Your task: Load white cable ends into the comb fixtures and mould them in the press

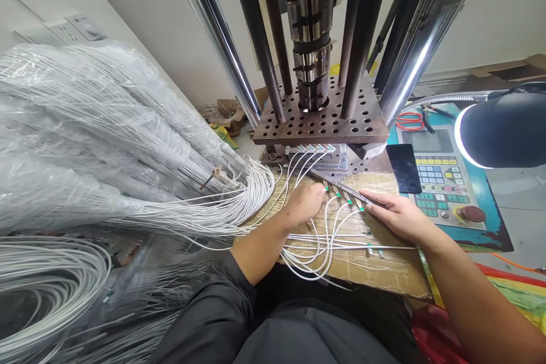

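My left hand [303, 203] rests curled on the cardboard-covered bench [384, 273], its fingers pinched at the green-tipped end of a white cable [326, 186]. My right hand [394, 213] lies beside it, fingers closed on a thin metal bar [341, 186] that holds several green-tipped cable ends in a row. More white cables [315, 247] loop under both hands. Further cable ends sit in the mould [318, 149] under the perforated press plate [319, 116].
Large bundles of white cable in clear plastic [98, 142] fill the left side. Steel press columns [222, 40] rise ahead. A control panel with keypad [439, 179] and red button, a dark phone [404, 168] and a lamp head [503, 128] stand at the right.
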`<state>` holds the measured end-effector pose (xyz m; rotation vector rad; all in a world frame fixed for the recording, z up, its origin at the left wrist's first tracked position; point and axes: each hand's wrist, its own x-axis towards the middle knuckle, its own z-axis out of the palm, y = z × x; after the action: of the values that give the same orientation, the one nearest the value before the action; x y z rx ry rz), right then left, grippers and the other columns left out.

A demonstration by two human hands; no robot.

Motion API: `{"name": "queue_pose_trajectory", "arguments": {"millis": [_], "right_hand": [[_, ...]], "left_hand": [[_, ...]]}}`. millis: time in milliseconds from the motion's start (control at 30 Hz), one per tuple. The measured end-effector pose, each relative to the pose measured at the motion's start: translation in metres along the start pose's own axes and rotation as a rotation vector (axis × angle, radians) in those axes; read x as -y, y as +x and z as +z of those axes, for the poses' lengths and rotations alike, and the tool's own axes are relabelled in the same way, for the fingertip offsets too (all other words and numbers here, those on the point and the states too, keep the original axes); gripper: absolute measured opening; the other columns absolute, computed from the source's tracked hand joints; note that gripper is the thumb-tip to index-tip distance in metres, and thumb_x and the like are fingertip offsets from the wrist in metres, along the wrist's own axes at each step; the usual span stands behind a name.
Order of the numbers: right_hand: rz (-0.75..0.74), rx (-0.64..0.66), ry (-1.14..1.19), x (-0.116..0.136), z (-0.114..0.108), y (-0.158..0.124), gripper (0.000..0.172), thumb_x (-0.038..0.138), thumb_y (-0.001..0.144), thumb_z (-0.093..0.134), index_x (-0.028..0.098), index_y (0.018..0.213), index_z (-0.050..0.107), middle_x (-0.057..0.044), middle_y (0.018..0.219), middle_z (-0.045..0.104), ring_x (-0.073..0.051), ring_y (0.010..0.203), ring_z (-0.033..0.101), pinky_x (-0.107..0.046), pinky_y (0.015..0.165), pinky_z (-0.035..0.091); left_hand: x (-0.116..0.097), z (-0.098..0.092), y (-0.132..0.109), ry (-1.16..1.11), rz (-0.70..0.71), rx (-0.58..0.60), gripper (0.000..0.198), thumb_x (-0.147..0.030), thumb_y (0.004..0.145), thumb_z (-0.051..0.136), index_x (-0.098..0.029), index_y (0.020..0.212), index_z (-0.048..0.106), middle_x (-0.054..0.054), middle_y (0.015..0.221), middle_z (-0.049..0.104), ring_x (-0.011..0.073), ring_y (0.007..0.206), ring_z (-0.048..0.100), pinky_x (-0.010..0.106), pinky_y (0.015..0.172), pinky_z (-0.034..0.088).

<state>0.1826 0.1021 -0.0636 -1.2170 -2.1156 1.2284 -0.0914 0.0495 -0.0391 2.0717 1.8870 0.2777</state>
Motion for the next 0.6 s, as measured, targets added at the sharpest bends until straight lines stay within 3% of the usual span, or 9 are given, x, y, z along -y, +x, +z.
{"name": "queue_pose_trajectory", "arguments": {"millis": [267,433,600], "right_hand": [[-0.024,-0.013,-0.165,0.011,0.000,-0.003,0.052,0.050,0.089,0.056,0.024,0.131,0.070,-0.005,0.132,0.070,-0.028,0.122,0.066,-0.047,0.113,0.048],[-0.100,-0.085,-0.413,0.005,0.003,-0.009,0.049,0.048,0.091,0.052,0.022,0.129,0.070,-0.010,0.128,0.071,-0.029,0.120,0.066,-0.046,0.109,0.050],[-0.195,-0.109,-0.554,0.006,0.009,-0.011,0.045,0.042,0.091,0.049,0.018,0.120,0.074,-0.014,0.107,0.069,-0.029,0.104,0.066,-0.043,0.094,0.053]], "left_hand": [[-0.005,0.012,-0.001,0.001,0.001,-0.160,0.031,-0.030,0.103,0.047,-0.020,0.091,0.074,0.007,0.100,0.067,0.0193,0.093,0.063,0.031,0.087,0.049],[-0.003,0.019,0.001,0.018,0.043,-0.185,0.031,-0.027,0.101,0.049,-0.019,0.086,0.075,0.008,0.096,0.066,0.0202,0.091,0.061,0.032,0.084,0.049],[-0.005,0.020,-0.001,0.022,0.036,-0.169,0.032,-0.028,0.101,0.048,-0.019,0.091,0.077,0.009,0.100,0.066,0.0213,0.092,0.061,0.034,0.085,0.049]]}}
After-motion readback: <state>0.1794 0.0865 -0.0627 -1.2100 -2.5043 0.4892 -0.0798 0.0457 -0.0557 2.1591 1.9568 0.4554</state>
